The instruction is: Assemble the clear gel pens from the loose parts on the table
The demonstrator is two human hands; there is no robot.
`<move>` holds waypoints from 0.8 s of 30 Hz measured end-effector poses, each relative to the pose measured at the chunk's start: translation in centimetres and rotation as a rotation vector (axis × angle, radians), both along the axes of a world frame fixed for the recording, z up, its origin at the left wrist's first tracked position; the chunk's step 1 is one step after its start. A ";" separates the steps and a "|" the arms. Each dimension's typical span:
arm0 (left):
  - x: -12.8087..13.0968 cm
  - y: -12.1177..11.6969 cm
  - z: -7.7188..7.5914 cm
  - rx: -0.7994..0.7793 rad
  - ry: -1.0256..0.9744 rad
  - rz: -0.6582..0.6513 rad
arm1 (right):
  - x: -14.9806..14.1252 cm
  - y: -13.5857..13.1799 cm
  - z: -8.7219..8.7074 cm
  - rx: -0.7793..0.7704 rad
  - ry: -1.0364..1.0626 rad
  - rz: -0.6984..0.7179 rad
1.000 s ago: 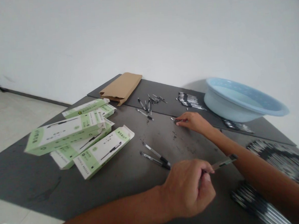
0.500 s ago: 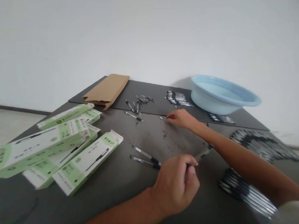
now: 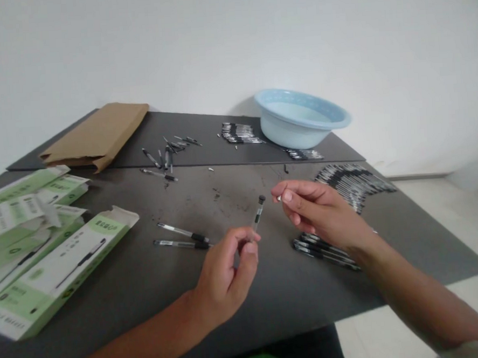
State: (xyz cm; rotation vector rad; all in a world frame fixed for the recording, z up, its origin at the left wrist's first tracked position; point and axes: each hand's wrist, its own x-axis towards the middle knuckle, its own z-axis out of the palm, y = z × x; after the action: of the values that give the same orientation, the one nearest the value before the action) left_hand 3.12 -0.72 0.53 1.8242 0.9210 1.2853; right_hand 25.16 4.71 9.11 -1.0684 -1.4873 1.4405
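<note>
My left hand (image 3: pixel 232 271) is closed around a clear-barrelled pen (image 3: pixel 258 216), which tilts upward with its black end at the top. To the right of that end, my right hand (image 3: pixel 317 209) pinches a tiny whitish, metallic-looking piece (image 3: pixel 279 198) between thumb and fingertips; it looks like a pen tip. The pen and the small piece are a short gap apart. Two pens with black grips (image 3: pixel 182 244) lie on the table just left of my left hand. Beneath my right hand is a bunch of clear and black pens (image 3: pixel 328 252), partly covered by the wrist.
Green and white pen boxes (image 3: pixel 66 265) pile up at the left, below a brown paper bag (image 3: pixel 98 131). Loose pen parts (image 3: pixel 172 150) lie mid-table. A light blue basin (image 3: pixel 296 124) stands at the back, near rows of pens (image 3: pixel 238 132). More pens (image 3: pixel 352 183) fan out at right.
My right hand has come back from the table toward the left hand, now with a small piece in its fingers. The pen in my left hand has turned more upright. The view has shifted right.
</note>
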 end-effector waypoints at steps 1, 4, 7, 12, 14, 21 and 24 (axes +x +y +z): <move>0.0 -0.1 0.1 0.002 0.011 -0.009 | -0.1 -0.1 -0.3 0.002 0.049 -0.034; -0.1 -0.2 0.2 0.025 0.066 -0.004 | -0.5 -0.1 -1.2 0.017 0.123 -0.111; -0.2 -0.3 0.3 0.038 0.110 0.006 | -0.4 -0.2 -1.6 0.014 0.146 -0.126; 0.3 -0.1 0.8 -0.167 -0.012 -0.002 | -0.2 -0.7 -1.6 0.038 0.154 -0.157; 0.7 0.5 1.3 -0.391 -0.203 0.021 | -0.2 -0.8 -1.7 0.036 0.131 -0.177; 0.6 3.3 1.8 -1.033 -0.774 -0.161 | 0.0 -1.6 -2.9 0.292 0.031 0.063; 0.3 3.5 1.8 -1.104 -0.844 -0.204 | 0.1 -1.5 -3.0 0.566 -0.082 0.186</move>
State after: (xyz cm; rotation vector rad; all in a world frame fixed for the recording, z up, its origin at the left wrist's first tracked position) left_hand 3.43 2.83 2.31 0.4238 0.6834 0.9380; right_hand 25.25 3.25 6.08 -0.6561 -1.9391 0.9992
